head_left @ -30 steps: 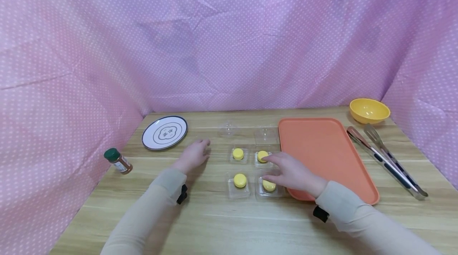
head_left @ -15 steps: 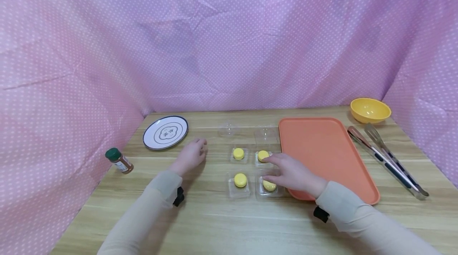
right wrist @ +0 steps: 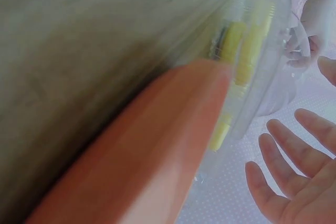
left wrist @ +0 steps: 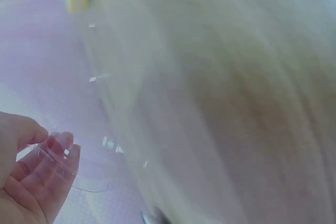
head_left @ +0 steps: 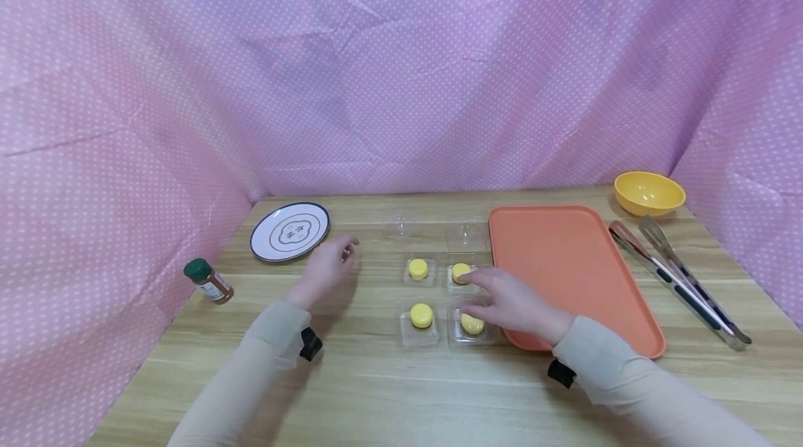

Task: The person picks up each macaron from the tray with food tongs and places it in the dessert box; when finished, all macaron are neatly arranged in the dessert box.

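Observation:
Several yellow macarons [head_left: 421,316] sit in clear plastic boxes [head_left: 419,339] mid-table, the boxes arranged in two rows. To their left, raised off the table, my left hand [head_left: 323,269] curls its thumb and fingers on a clear plastic lid [left wrist: 89,188]; it is nearly invisible in the head view, but its curved edge shows in the left wrist view. My right hand [head_left: 511,304] hovers over the right-hand boxes, fingers extended and spread, partly covering the front right macaron [head_left: 472,324]. In the right wrist view its fingers [right wrist: 286,156] hold nothing.
An orange tray [head_left: 564,259] lies right of the boxes, with metal tongs [head_left: 680,279] and a yellow bowl [head_left: 649,194] beyond. At left are a white plate [head_left: 290,232] and a green-capped jar [head_left: 209,281]. More clear lids [head_left: 465,232] lie behind the boxes.
My left hand has drifted left and slightly towards the plate, away from the boxes. My right hand has stayed in place.

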The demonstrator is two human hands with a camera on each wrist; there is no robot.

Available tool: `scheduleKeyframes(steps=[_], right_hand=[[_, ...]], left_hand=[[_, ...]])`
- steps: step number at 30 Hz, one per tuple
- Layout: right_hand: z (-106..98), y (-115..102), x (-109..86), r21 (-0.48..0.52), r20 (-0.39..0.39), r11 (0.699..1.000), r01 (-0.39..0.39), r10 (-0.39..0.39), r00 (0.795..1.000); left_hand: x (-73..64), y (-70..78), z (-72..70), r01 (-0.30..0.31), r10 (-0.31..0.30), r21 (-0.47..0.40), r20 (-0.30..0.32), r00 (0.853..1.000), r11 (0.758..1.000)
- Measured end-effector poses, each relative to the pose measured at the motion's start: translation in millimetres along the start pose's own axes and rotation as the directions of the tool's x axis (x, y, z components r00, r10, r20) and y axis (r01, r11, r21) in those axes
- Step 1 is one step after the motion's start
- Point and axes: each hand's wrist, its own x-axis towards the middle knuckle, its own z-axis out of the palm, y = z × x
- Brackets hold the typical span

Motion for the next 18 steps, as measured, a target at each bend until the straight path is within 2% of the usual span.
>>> scheduleKeyframes(steps=[3, 5, 7, 12, 18], right_hand=[[-2, 0, 1.7, -0.001, -0.015, 1.000, 0.010, -0.010, 1.000], [-3, 0, 2.3, -0.002, -0.024, 1.000, 0.009, -0.009, 1.000], [-4, -1, 3.0, 0.004, -0.028, 1.000, 0.005, -0.005, 1.000], [-6, -2, 5.6, 0.010, -0.043, 1.000, -0.002, 0.002, 0.999], [-8, -2, 12.4, 0.027, -0.090, 0.999, 0.020, -0.017, 0.996]], left_hand=[[1.4, 3.2, -5.9, 0.005, -0.007, -0.042, -0.056, 0.998, 0.999], [2.0, 5.7, -8.4, 0.031, -0.038, -0.113, -0.061, 0.997, 0.993], [2.0, 8.4, -9.5, 0.063, -0.075, -0.203, -0.053, 0.996, 0.977], [2.9, 18.9, -6.2, 0.128, -0.148, -0.397, -0.020, 0.989, 0.909], [6.5, 41.3, -3.7, 0.151, -0.176, -0.564, 0.011, 0.984, 0.812]])
